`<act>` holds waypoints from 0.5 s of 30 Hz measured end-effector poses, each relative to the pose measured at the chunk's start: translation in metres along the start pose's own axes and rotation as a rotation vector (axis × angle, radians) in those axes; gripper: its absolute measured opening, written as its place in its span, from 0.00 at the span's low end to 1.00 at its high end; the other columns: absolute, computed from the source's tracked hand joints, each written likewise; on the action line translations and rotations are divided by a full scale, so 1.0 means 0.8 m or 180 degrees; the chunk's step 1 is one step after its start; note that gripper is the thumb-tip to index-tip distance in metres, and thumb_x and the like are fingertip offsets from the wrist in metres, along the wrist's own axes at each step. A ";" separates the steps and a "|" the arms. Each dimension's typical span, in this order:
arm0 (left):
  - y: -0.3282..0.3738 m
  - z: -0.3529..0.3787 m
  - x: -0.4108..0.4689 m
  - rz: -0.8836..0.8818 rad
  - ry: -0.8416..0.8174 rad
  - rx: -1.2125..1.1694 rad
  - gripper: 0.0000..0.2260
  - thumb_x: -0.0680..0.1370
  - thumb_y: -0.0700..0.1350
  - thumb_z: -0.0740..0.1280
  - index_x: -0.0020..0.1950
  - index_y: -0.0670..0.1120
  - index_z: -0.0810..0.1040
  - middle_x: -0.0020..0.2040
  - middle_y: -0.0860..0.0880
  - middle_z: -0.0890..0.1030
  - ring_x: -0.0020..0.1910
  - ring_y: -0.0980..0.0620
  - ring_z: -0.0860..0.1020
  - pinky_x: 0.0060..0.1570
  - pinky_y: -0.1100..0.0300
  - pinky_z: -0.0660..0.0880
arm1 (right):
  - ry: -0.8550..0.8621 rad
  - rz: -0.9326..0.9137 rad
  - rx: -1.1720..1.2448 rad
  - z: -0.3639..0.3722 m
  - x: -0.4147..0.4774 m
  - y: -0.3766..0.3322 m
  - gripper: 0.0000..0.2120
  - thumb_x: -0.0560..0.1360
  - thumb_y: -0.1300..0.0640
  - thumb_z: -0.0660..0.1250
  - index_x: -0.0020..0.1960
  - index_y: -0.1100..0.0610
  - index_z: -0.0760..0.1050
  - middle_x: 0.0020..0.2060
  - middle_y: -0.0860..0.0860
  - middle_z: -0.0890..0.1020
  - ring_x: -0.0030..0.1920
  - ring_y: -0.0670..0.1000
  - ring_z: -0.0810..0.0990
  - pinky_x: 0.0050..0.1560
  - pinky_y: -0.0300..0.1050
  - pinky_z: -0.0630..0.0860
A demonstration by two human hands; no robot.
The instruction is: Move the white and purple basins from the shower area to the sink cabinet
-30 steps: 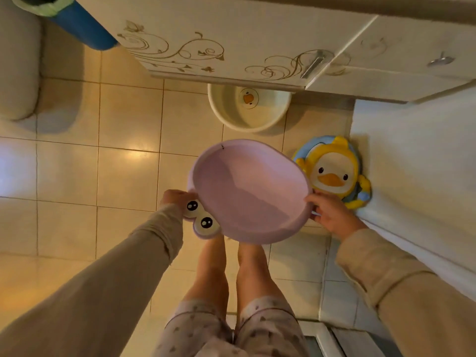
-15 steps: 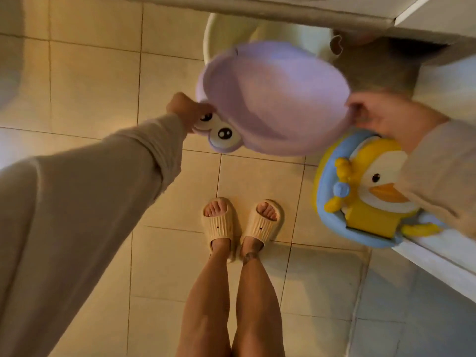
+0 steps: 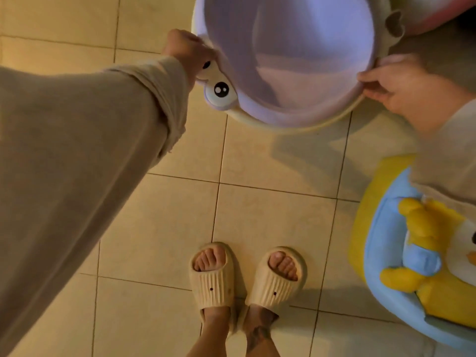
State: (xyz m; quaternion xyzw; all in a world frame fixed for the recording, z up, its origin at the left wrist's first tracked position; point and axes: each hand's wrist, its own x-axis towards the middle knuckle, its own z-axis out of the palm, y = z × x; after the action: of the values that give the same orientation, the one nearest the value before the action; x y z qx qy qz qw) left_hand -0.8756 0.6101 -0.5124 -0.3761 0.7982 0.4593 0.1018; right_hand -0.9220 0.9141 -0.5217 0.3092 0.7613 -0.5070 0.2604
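Purple basin (image 3: 304, 60): lilac plastic, round, at the top middle of the view, held between both hands and sitting inside the white basin, its hollow facing the camera.
White basin (image 3: 332, 123): cream plastic; only its rim shows as a thin arc under the purple basin's near edge, over the floor. Whether it touches the floor I cannot tell.
Eyes (image 3: 219, 91): two cartoon eyes on a tab at the purple basin's left edge; the near one shows whole, the far one is partly covered by the left hand.
Left hand (image 3: 189, 51): fingers curled and closed on the purple basin's left edge by the eyes; beige sleeve (image 3: 77, 161) runs down to the lower left.
Right hand (image 3: 394, 81): fingers pinching the right rim where the two basins meet, thumb on top; its sleeve is blurred.
Floor (image 3: 270, 215): beige square tiles with dark grout lines, a shadow under the basins.
Slippers (image 3: 247, 279): a cream ribbed pair on the person's feet, side by side, toes pointing to the basins, near the bottom middle.
Duck seat (image 3: 381, 253): blue and yellow, with a duck figure, on the floor at the right, near the right slipper and apart from the basins.
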 end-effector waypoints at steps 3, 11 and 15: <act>-0.001 0.004 0.012 0.0202 0.0023 -0.0078 0.09 0.69 0.42 0.72 0.48 0.44 0.80 0.44 0.48 0.80 0.45 0.49 0.82 0.39 0.57 0.82 | 0.0092 -0.0092 0.0062 0.004 0.006 -0.003 0.15 0.73 0.66 0.67 0.38 0.48 0.68 0.43 0.46 0.78 0.48 0.47 0.79 0.44 0.38 0.79; 0.000 0.014 0.011 0.0214 0.0239 0.0677 0.25 0.70 0.48 0.69 0.68 0.52 0.73 0.69 0.46 0.71 0.67 0.43 0.70 0.67 0.54 0.70 | 0.0522 -0.0337 -0.0144 0.005 0.001 0.002 0.25 0.72 0.69 0.68 0.68 0.57 0.70 0.62 0.54 0.78 0.57 0.51 0.78 0.49 0.41 0.79; -0.004 0.007 -0.016 0.0410 -0.0066 0.1201 0.27 0.72 0.50 0.66 0.71 0.51 0.68 0.69 0.43 0.69 0.68 0.40 0.69 0.67 0.55 0.66 | 0.0439 -0.0342 -0.0216 -0.001 -0.043 0.017 0.23 0.72 0.66 0.67 0.67 0.59 0.71 0.50 0.51 0.78 0.48 0.50 0.78 0.39 0.37 0.76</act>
State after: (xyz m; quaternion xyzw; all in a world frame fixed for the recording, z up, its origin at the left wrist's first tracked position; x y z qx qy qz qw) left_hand -0.8653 0.6203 -0.5110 -0.2938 0.8915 0.3110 0.1491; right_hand -0.8888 0.9115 -0.5058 0.2930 0.8096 -0.4717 0.1901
